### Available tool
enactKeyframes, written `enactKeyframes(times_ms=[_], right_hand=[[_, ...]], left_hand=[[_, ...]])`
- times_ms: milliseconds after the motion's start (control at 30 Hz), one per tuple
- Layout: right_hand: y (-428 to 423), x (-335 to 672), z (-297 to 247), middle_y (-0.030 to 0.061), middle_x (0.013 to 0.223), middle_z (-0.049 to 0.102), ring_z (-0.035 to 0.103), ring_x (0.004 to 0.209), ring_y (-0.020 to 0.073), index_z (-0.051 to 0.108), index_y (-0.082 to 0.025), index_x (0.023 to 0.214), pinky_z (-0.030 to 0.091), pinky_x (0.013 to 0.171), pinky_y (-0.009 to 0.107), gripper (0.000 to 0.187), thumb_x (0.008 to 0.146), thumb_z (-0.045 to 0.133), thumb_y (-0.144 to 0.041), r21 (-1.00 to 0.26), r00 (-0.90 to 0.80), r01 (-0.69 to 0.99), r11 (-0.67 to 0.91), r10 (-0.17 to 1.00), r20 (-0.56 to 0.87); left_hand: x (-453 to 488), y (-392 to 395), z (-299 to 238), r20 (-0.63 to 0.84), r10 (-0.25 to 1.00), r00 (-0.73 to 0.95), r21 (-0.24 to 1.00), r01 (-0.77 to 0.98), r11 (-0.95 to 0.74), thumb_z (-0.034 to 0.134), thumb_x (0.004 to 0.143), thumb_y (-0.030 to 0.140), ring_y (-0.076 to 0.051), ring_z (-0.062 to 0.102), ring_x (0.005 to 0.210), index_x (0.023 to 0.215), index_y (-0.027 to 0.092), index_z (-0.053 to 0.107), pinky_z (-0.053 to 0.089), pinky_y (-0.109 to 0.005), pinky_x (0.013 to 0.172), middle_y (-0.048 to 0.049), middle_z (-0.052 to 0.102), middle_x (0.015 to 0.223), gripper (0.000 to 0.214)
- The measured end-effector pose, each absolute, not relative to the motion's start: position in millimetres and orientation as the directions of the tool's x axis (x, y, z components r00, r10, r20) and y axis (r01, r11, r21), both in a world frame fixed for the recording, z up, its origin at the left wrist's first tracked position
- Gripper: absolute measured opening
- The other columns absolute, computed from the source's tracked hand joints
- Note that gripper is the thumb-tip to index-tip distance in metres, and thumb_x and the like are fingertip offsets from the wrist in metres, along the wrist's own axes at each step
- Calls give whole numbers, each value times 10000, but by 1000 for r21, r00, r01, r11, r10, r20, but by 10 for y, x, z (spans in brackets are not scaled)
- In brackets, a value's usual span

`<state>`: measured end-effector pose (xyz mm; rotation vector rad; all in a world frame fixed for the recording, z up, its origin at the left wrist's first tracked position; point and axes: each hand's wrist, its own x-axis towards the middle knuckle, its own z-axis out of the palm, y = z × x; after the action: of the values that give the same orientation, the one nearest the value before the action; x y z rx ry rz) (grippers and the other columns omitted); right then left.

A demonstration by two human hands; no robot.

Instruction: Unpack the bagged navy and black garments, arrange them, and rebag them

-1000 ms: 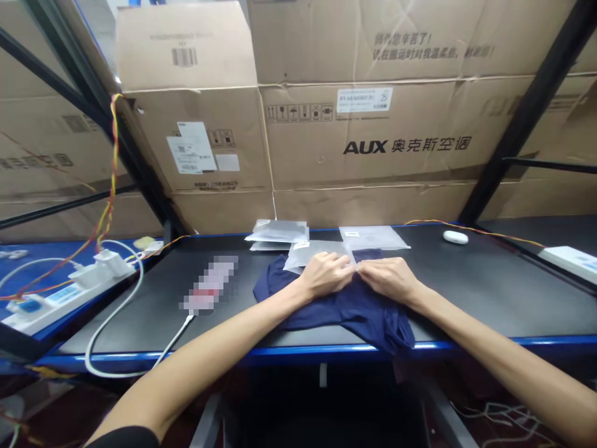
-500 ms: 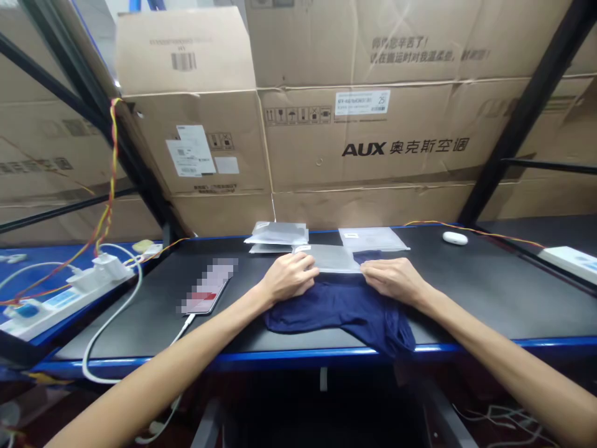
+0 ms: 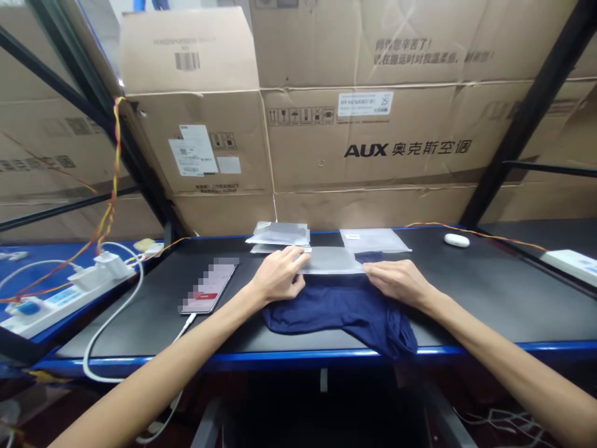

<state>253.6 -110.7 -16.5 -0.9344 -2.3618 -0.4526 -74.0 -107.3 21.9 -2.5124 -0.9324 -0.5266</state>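
Observation:
A frosted clear plastic bag [image 3: 329,260] stretches between my two hands, over the back of a navy cloth [image 3: 333,308]. My left hand [image 3: 278,274] is at the bag's left edge, fingers curled over it and thumb lower down; the exact grip is partly hidden. My right hand [image 3: 396,280] pinches the bag's right front corner between thumb and fingers. The navy cloth lies crumpled on the dark tabletop, its right end reaching the front edge. A bit of it also shows behind the right fingertips.
Behind the hands lie a stack of similar bags [image 3: 280,233] and a flat labelled bag [image 3: 375,240]. A phone [image 3: 209,287] on a charging cable lies left. Power strips [image 3: 69,292] stand at the left, a white earbud case [image 3: 456,240] at the right. Cardboard boxes [image 3: 373,168] wall the back.
My left hand has shifted left along the bag, baring more of its left part, and its thumb sits further from the fingers. My right hand stays at the right corner.

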Motion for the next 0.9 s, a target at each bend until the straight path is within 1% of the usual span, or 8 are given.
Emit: enactKeyframes(times_ms=[133,267,333,467,600,667,767,900], right_hand=[[-1112,2506,-161,47,1018,782,751,869,183,735,-219,951,583,727,239,277,963,460,-181,152,-650,670,727,476,592],[-1135,2496,-128,43,1012,783,753,876,189,736,-228,1007,595,762,254,248,959,494,-209,112,-621,665,738,463,633],[-1156,2489,-104,35,1027,780,754,870,184,729,-233,1058,595,791,255,233,954,521,-227,75,-576,674,735,459,677],[-1185,2462,-74,35,1118,756,748,918,193,693,-238,1182,598,851,282,278,940,557,-261,7,-509,687,727,474,718],[-1171,2448,-100,15,1123,753,737,970,197,694,-258,1172,599,884,303,278,932,554,-235,5,-531,665,747,468,707],[-1158,2450,-122,20,1134,749,735,977,200,697,-256,1157,606,866,303,270,931,552,-225,17,-546,662,749,467,695],[-1143,2459,-147,28,1152,741,736,976,213,701,-256,1140,617,834,316,262,931,546,-233,16,-554,674,739,491,672],[-1137,2461,-161,32,1172,732,725,1010,229,706,-259,1130,612,846,341,263,936,529,-253,-7,-558,683,730,528,640]], left_hand=[[-522,-995,135,447,492,747,-258,635,-728,617,823,229,-299,500,1283,1351,175,497,458,-404,1014,-143,530,1394,544],[-400,-974,72,427,491,760,-302,631,-714,602,834,183,-263,617,1116,1319,194,544,503,-371,907,-106,648,1255,488],[-418,-996,95,483,461,745,-312,638,-704,579,856,181,-247,647,1045,1286,201,580,508,-366,884,-88,682,1200,431],[-605,-956,271,654,391,648,-294,694,-657,562,883,205,-268,613,1132,1272,224,620,467,-413,976,-74,668,1260,394],[-873,-661,452,711,500,495,-192,820,-539,549,858,148,-288,533,1240,1237,262,665,401,-447,1051,-57,646,1287,413],[-978,-481,472,687,608,399,-139,893,-429,545,840,128,-291,543,1211,1189,267,699,415,-447,1026,-84,641,1254,407],[-1052,-291,411,625,723,295,-96,948,-304,518,857,143,-286,580,1137,1225,258,683,444,-434,982,-101,649,1192,420],[-1048,-215,288,605,738,297,-83,946,-313,523,876,230,-299,542,1225,1312,183,616,411,-436,1051,-133,613,1296,448]])
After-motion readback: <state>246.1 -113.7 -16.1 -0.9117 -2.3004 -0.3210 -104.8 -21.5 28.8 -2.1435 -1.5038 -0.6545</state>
